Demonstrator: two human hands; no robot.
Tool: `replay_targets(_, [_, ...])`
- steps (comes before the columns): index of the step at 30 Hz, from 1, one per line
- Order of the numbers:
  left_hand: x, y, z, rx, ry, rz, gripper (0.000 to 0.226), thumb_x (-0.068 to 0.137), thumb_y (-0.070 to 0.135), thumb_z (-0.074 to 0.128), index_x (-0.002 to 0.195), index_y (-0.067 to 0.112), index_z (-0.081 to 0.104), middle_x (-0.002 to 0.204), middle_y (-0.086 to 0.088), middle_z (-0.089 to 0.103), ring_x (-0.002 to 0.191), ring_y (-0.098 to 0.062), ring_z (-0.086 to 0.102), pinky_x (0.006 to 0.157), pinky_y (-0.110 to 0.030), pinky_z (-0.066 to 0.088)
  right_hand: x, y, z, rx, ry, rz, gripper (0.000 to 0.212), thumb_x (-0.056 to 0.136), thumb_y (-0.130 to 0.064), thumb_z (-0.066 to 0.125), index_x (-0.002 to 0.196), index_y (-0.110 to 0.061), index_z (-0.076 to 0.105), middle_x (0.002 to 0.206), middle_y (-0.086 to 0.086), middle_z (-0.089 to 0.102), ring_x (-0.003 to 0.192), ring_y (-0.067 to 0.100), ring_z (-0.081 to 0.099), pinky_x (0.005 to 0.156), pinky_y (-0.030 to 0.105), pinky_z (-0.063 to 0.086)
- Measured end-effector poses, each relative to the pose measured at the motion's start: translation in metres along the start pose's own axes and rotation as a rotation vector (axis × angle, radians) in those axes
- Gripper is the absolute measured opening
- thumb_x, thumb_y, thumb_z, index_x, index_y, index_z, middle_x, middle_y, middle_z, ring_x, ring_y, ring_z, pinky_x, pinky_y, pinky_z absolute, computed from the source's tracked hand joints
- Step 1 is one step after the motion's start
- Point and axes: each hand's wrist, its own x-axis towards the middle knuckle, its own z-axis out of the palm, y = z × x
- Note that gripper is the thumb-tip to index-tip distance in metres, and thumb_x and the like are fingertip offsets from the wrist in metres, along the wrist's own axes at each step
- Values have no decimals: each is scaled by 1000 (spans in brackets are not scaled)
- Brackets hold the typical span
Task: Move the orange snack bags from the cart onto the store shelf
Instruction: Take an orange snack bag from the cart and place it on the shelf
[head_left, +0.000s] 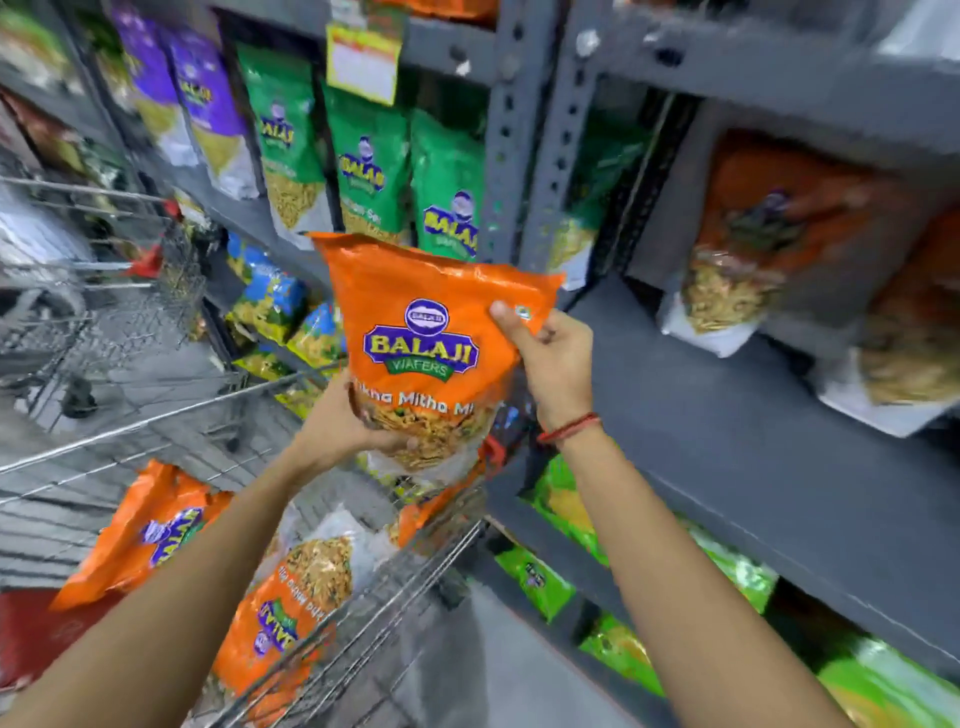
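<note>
An orange Balaji snack bag is held upright in mid-air, above the wire cart and in front of the grey shelf. My left hand grips its bottom edge and my right hand pinches its upper right side. More orange bags lie in the cart: one at the left, one nearer the middle, and part of another under the held bag. Two orange bags stand at the back right of the shelf.
Green bags and purple bags stand on the shelf bay to the left, behind a grey perforated upright. Blue and yellow bags fill the level below them. Bright green packs lie under the shelf. A second wire cart stands at left.
</note>
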Motion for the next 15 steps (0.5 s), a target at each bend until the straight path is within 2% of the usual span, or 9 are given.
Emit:
replay_targets(1, [2, 12, 9, -15, -22, 20, 91, 26, 48, 89, 107, 36, 48, 95, 22, 69, 81, 7, 65, 69, -12, 49, -1, -15, -12, 26, 8, -27, 70, 61, -44, 80, 64, 17, 46, 65, 13, 47, 60, 19, 45, 56, 34, 40])
replay_targets(2, [3, 28, 22, -21, -55, 40, 89, 29, 44, 90, 108, 35, 49, 98, 15, 69, 82, 2, 66, 70, -18, 52, -2, -30, -27, 49, 33, -49, 66, 64, -39, 80, 69, 20, 49, 66, 14, 54, 61, 20, 52, 59, 35, 45])
replay_targets(4, [11, 53, 43, -26, -111, 75, 85, 36, 36, 90, 109, 34, 48, 105, 8, 66, 91, -4, 66, 78, -23, 52, 1, -54, -51, 62, 102, -80, 35, 74, -20, 75, 71, 11, 59, 56, 8, 63, 57, 17, 62, 57, 29, 53])
replay_targets(6, [21, 74, 64, -25, -171, 116, 76, 42, 30, 91, 103, 38, 47, 105, 11, 65, 90, 1, 66, 76, -17, 51, 5, -72, -74, 65, 180, -113, 16, 78, -11, 71, 67, -3, 64, 54, -5, 68, 55, 10, 65, 53, 23, 56])
replay_targets(7, [27, 84, 78, -28, -205, 145, 75, 43, 32, 91, 103, 40, 47, 106, 12, 64, 92, 4, 65, 76, -16, 51, 8, -81, -88, 61, 225, -129, 15, 78, -12, 71, 67, -5, 64, 56, -5, 69, 57, 12, 66, 54, 24, 56])
replay_targets(10, [45, 108, 112, -33, -258, 177, 84, 34, 51, 88, 108, 41, 48, 115, 12, 63, 103, -1, 62, 87, -27, 51, 17, -97, -127, 25, 308, -158, 16, 79, -16, 72, 70, -4, 65, 62, -1, 69, 63, 18, 67, 58, 27, 57])
replay_targets(13, [62, 131, 146, -47, -273, 214, 87, 29, 57, 86, 106, 42, 49, 110, 19, 62, 96, 11, 60, 82, -14, 49, 28, -109, -165, -16, 356, -171, 13, 80, -16, 71, 67, -17, 66, 59, -8, 72, 60, 9, 68, 57, 24, 58])
replay_targets(15, [77, 144, 169, -33, -277, 225, 92, 29, 53, 87, 111, 35, 50, 111, 14, 63, 98, 6, 61, 86, -20, 50, 39, -117, -186, -22, 429, -169, 18, 77, -15, 73, 62, -19, 64, 56, -9, 70, 56, 7, 66, 58, 25, 57])
